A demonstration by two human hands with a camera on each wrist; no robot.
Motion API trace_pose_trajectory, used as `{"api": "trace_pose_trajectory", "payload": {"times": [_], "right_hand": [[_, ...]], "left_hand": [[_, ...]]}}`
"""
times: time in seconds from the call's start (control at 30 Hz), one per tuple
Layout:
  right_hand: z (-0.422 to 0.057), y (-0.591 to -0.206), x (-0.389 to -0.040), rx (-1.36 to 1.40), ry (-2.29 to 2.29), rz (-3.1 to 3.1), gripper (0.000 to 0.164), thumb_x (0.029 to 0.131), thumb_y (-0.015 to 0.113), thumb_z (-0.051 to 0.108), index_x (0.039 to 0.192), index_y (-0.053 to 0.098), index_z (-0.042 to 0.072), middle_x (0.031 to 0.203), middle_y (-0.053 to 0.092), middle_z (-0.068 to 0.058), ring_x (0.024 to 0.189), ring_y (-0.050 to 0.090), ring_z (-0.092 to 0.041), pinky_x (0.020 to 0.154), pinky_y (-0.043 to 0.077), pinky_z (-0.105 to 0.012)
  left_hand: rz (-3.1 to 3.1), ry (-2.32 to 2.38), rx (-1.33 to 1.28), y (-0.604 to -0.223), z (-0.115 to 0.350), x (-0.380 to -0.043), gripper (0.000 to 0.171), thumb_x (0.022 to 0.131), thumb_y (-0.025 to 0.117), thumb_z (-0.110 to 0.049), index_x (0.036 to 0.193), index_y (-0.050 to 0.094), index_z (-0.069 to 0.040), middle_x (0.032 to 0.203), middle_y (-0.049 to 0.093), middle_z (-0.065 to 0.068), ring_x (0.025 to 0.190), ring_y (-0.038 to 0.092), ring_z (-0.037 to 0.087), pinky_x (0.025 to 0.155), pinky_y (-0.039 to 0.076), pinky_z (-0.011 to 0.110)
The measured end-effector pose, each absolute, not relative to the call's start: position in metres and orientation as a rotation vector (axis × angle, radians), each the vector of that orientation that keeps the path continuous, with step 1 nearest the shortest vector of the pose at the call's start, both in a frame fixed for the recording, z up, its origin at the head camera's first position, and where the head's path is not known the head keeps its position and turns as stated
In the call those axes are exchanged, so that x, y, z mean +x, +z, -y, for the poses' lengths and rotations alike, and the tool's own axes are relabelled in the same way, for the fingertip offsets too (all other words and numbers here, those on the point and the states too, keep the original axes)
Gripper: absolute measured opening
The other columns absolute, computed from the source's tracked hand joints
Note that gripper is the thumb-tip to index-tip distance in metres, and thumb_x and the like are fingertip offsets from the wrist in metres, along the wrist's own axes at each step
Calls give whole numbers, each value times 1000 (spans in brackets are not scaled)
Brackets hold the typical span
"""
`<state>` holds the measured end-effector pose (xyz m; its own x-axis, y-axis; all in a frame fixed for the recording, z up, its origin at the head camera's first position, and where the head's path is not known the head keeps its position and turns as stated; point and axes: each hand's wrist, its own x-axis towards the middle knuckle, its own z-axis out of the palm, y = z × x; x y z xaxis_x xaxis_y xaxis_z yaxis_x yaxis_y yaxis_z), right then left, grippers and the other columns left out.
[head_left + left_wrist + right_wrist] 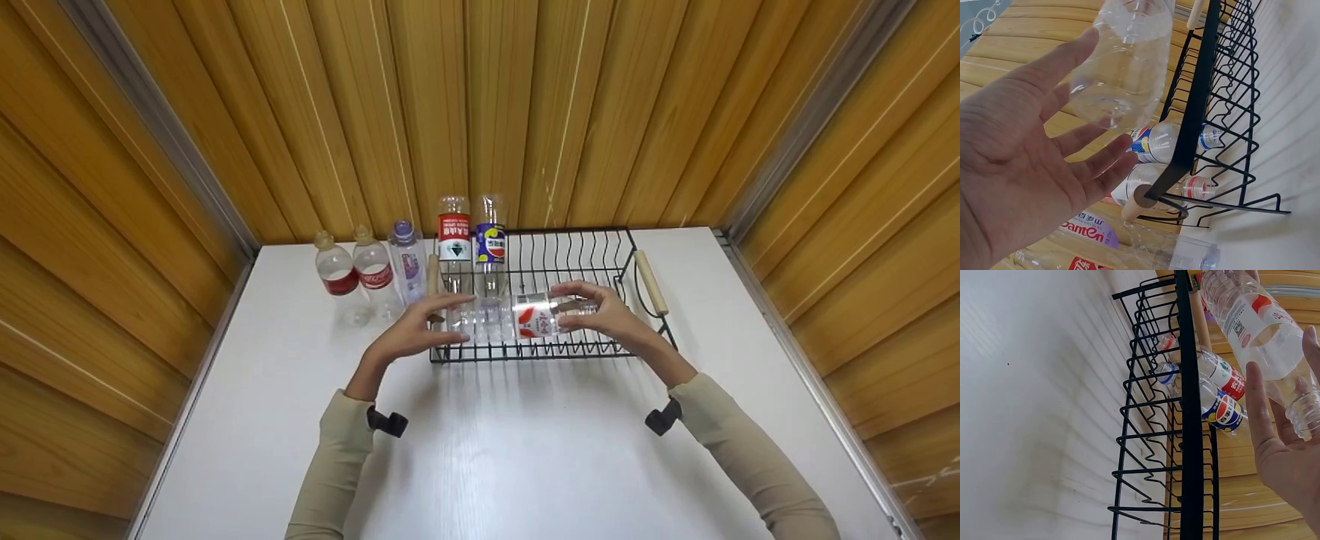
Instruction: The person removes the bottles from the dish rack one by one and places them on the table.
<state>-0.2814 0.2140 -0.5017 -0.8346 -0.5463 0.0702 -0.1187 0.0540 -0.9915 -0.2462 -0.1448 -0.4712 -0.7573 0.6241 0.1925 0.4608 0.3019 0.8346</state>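
Note:
A clear plastic bottle [534, 316] with a red-and-white label lies sideways in the air above the black wire rack [525, 358]. My left hand [412, 328] holds its base end, thumb and fingers on opposite sides. At the neck end, my right hand [602, 311] grips it with thumb and fingers spread around it. The neck [1304, 417] has no cap and points toward the right palm. Two more bottles stand neck down in the rack's left end: a red-labelled bottle [454, 236] and a Pepsi bottle [491, 241] with a blue label.
Left of the rack, on the white table [480, 450], stand two red-labelled bottles [342, 282] [376, 276] and a purple-labelled bottle [409, 262]. Wooden handles [650, 282] rise at the rack's ends. Wood-patterned walls [480, 112] surround the table at the back and sides.

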Motion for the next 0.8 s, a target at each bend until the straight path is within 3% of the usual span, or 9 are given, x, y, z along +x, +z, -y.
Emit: {"api": "trace_pose_trajectory", "payload": {"times": [0.33, 0.57, 0.8], "right_hand": [[-212, -498, -278, -719, -1769, -2107, 54, 77, 78, 11, 127, 57, 7, 129, 58, -12, 112, 59, -29, 82, 56, -38], [-216, -499, -283, -766, -1739, -2095, 57, 80, 75, 8, 132, 53, 6, 134, 55, -9, 120, 52, -38, 88, 54, -36], [-233, -493, -291, -788, -1805, -2067, 63, 82, 68, -6, 139, 40, -6, 137, 46, -30, 123, 42, -50, 96, 49, -31]], "left_hand": [[-2315, 1435, 1052, -467, 135, -243, 62, 83, 73, -8, 139, 47, -7, 134, 53, 19, 114, 55, 40, 94, 44, 59], [-2299, 1448, 1079, -469, 135, -244, 62, 83, 72, -5, 139, 45, -2, 133, 52, 25, 113, 55, 40, 95, 44, 56], [-2306, 1500, 1017, -474, 141, -244, 61, 84, 70, -7, 139, 43, 1, 135, 49, 28, 119, 51, 42, 97, 42, 58]]}}
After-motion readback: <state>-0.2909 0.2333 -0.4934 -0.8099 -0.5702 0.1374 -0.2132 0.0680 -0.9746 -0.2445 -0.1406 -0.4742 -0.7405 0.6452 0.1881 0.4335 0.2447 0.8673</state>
